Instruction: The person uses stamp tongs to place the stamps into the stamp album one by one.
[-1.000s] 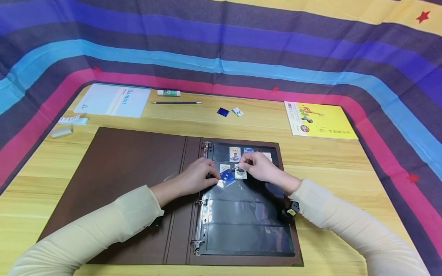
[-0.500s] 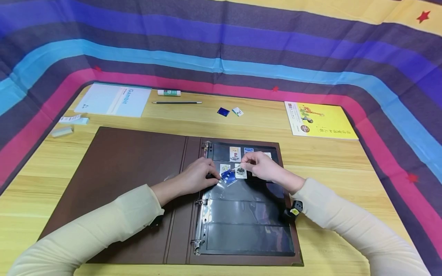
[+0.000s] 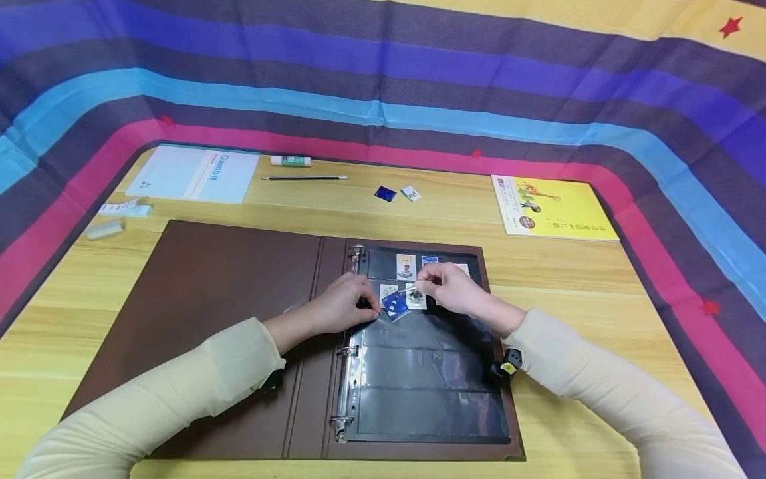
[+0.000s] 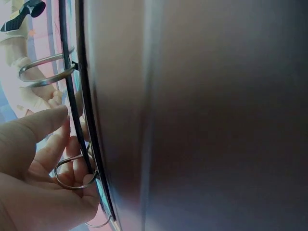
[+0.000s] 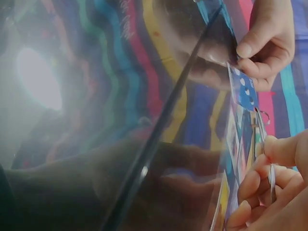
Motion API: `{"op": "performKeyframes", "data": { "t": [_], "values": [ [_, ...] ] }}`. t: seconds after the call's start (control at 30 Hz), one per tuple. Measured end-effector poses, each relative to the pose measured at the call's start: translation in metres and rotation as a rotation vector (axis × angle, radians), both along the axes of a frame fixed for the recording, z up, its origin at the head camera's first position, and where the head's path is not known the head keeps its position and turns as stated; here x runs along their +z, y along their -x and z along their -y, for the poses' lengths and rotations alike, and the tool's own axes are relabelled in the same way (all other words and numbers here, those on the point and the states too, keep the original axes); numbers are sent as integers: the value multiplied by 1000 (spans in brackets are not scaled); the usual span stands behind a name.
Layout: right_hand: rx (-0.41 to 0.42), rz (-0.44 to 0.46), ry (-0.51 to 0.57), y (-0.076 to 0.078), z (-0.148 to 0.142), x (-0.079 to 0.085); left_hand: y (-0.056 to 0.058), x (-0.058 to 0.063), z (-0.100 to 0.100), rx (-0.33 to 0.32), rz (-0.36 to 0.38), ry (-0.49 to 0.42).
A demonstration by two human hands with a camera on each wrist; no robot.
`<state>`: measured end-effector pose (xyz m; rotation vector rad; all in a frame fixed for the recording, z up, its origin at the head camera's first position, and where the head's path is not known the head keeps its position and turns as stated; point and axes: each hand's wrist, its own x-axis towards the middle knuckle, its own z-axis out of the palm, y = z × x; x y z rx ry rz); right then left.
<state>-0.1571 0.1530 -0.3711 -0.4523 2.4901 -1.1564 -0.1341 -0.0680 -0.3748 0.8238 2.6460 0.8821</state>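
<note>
A stamp album [image 3: 239, 279] lies spread wide, its black pocket page [image 3: 431, 416] on the right. My right hand [image 3: 451, 288] grips metal tweezers [image 5: 260, 127], whose tips are at a blue stamp [image 3: 395, 305] with white moon shapes. This stamp lies tilted over the second pocket row, overlapping a pale stamp [image 3: 387, 291] in the head view. Beside its left corner, my left hand [image 3: 344, 305] pinches the clear pocket film with thumb and forefinger. Several stamps sit in the top two rows, including a dark-patterned one [image 3: 415, 297]; the right hand partly hides some.
Metal binder rings [image 3: 346, 350] stand along the page's left side. Behind the album lie a dark blue stamp [image 3: 385, 193], a white stamp [image 3: 410, 193], a pencil [image 3: 305, 177], a glue stick [image 3: 290, 161] and a pale booklet [image 3: 194, 174]. A yellow book [image 3: 556, 207] is at right.
The blue stamp has shifted slightly upward over the pale stamp, with the tweezers still at it. My right hand moved a little to the right; the left hand stays almost in place.
</note>
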Motion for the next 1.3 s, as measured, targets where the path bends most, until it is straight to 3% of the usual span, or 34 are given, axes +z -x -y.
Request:
{"op": "performKeyframes", "data": {
  "t": [0.27,0.43,0.73,0.97,1.3],
  "values": [
    [-34,-139,-93,-6,3,-4,2,-3,0,3,-1,-15],
    [-17,-179,-126,-12,2,-3,2,-3,0,25,19,2],
    [115,-231,-249,-9,-8,5,2,-1,0,18,17,14],
    [217,-330,-229,7,-5,10,2,-1,0,13,17,11],
    [310,-327,-226,9,-2,5,3,-2,1,2,11,5]
  ]
}}
